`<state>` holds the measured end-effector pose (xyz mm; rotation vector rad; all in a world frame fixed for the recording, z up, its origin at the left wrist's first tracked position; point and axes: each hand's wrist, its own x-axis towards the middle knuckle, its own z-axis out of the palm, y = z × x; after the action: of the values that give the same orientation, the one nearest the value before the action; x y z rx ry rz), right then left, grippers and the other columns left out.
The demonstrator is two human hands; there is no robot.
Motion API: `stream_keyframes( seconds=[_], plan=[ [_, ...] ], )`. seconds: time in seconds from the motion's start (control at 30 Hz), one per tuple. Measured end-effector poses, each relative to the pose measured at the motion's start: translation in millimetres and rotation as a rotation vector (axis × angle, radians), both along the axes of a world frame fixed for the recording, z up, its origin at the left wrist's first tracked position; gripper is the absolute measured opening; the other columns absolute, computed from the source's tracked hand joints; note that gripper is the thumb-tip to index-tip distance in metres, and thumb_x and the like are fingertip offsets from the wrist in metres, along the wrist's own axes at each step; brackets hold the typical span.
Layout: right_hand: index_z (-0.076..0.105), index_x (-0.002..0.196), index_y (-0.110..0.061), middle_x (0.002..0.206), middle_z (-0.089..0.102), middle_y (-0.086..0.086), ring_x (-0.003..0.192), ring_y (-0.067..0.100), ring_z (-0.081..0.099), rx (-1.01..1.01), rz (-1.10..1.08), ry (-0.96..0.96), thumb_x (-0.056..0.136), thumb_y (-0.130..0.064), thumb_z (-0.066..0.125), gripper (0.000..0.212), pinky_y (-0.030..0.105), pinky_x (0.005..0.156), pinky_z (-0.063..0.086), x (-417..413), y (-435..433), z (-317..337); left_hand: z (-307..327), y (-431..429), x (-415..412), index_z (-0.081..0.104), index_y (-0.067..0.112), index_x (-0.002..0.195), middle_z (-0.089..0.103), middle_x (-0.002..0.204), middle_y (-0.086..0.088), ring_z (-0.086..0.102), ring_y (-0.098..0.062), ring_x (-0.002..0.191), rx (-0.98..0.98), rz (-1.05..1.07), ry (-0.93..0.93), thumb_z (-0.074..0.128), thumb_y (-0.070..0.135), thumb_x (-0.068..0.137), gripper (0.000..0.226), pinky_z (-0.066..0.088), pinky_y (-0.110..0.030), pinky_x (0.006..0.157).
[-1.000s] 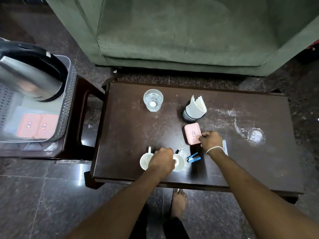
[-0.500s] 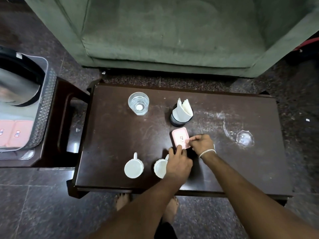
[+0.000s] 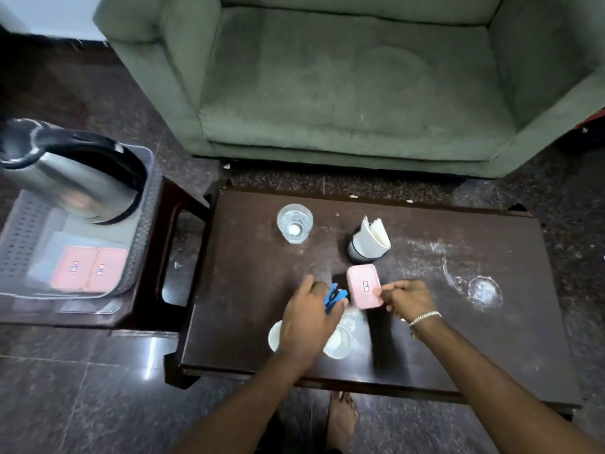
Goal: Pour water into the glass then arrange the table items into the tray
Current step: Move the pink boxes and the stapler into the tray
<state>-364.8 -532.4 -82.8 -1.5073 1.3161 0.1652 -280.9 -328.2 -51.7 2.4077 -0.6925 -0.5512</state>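
Left hand (image 3: 309, 317): closed on a small blue item (image 3: 334, 297), near the front edge of the table (image 3: 248, 290). I cannot tell what the item is; it looks light and stiff, so a pinch is enough.
Cups: two white cups at the front edge, one (image 3: 274, 335) half hidden under the left hand, the other (image 3: 339, 341) just beside the wrist. They look like ceramic, so hard, breakable and a little slippery. I would hold them by the handle or by the rim; the handles do not show now.
Right hand (image 3: 407, 299): fingers pinch the right edge of the pink box (image 3: 364, 286), which lies near the middle of the table. It seems light plastic with a flat lid, easy to lift by the two long sides.
Napkin holder (image 3: 368, 242): dark cup with white paper in it, just behind the pink box. The paper is soft and may fall out if it tilts.
Glass (image 3: 294, 223): near the back edge, left of the holder, already with water. Fragile and can spill; take it around the wall and keep it upright.
Tray (image 3: 144, 237): on a low stand at the left of the table, well apart from the hands. A steel kettle (image 3: 70, 183) and two pink boxes (image 3: 89, 268) fill much of it, so free room is small.
In the way: the cups lie under the left arm's path to the tray.
Wet mark (image 3: 481, 290): at the right part of the table.
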Motion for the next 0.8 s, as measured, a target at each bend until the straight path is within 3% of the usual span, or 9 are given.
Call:
stream_keyframes(
  seconds=[0.17, 0.33, 0.47, 0.57, 0.7, 0.8],
  plan=[
    [0.074, 0.083, 0.006, 0.049, 0.063, 0.007, 0.034, 0.010, 0.047, 0.157, 0.031, -0.103, 0.079, -0.002, 0.076, 0.009, 0.018, 0.036, 0.033, 39, 62, 52, 46, 94, 70, 0.060, 0.015, 0.079, 0.060, 0.081, -0.001, 0.063, -0.026, 0.078, -0.125, 0.288, 0.005, 0.076, 0.037, 0.087, 0.029, 0.050, -0.041, 0.076],
    [0.072, 0.087, 0.008, 0.058, 0.069, 0.013, 0.041, 0.012, 0.057, 0.340, 0.147, -0.254, 0.081, -0.001, 0.075, 0.012, 0.018, 0.034, 0.036, 125, 161, 100, 85, 197, 141, 0.059, 0.025, 0.077, 0.066, 0.072, 0.013, 0.061, -0.006, 0.072, -0.102, 0.502, -0.049, 0.077, 0.042, 0.084, 0.026, 0.047, -0.019, 0.069],
    [0.070, 0.086, 0.005, 0.056, 0.068, 0.009, 0.042, 0.011, 0.061, 0.385, 0.311, -0.333, 0.084, 0.001, 0.071, 0.004, 0.017, 0.034, 0.039, 205, 244, 129, 94, 280, 201, 0.068, 0.014, 0.086, 0.072, 0.077, -0.003, 0.068, -0.027, 0.076, -0.019, 0.581, -0.101, 0.079, 0.032, 0.087, 0.022, 0.052, -0.038, 0.072],
    [0.069, 0.081, 0.004, 0.059, 0.066, 0.010, 0.042, 0.010, 0.061, 0.357, 0.400, -0.367, 0.086, 0.001, 0.069, 0.005, 0.016, 0.037, 0.042, 256, 297, 138, 94, 331, 240, 0.070, 0.010, 0.086, 0.073, 0.078, -0.008, 0.069, -0.032, 0.078, 0.060, 0.650, -0.109, 0.081, 0.029, 0.085, 0.022, 0.045, -0.033, 0.066],
    [0.066, 0.085, 0.014, 0.063, 0.061, 0.019, 0.036, 0.009, 0.060, 0.335, 0.431, -0.344, 0.084, 0.004, 0.067, 0.010, 0.015, 0.035, 0.044, 321, 362, 128, 88, 383, 279, 0.073, 0.008, 0.088, 0.073, 0.081, -0.015, 0.069, -0.035, 0.080, 0.179, 0.695, -0.115, 0.078, 0.035, 0.086, 0.027, 0.047, -0.037, 0.067],
    [0.059, 0.068, 0.003, 0.066, 0.064, 0.022, 0.040, 0.019, 0.064, 0.311, 0.484, -0.263, 0.079, 0.005, 0.070, 0.015, 0.024, 0.040, 0.051, 362, 410, 108, 84, 405, 302, 0.070, 0.005, 0.084, 0.071, 0.076, -0.014, 0.066, -0.036, 0.077, 0.184, 0.726, -0.097, 0.078, 0.032, 0.085, 0.028, 0.044, -0.038, 0.065]
  ],
)
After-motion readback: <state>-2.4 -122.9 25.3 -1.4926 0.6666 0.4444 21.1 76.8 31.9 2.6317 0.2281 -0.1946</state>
